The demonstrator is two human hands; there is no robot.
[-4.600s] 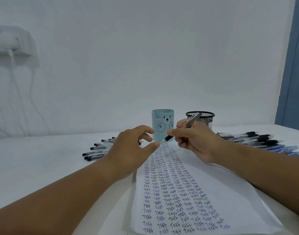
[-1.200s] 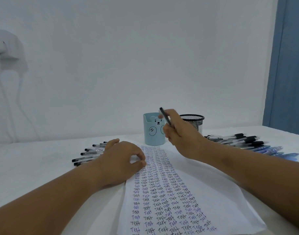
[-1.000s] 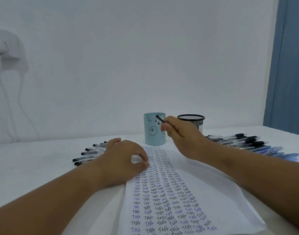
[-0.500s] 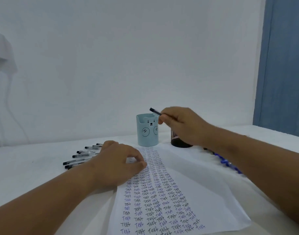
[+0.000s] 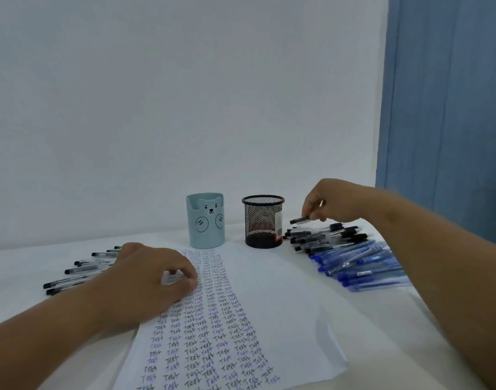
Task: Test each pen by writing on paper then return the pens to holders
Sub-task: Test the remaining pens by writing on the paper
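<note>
The right hand (image 5: 332, 202) pinches a black-capped clear pen (image 5: 299, 220) above the pens heaped right of the black wire-mesh holder (image 5: 263, 220), while the left hand (image 5: 154, 280), fingers curled, seemingly empty, rests on the white written-over paper sheet (image 5: 269, 305).

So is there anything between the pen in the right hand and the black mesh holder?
Nothing visible. The right hand pinches a black pen just right of the mesh holder, above the pile of pens. Only open air lies between.
</note>
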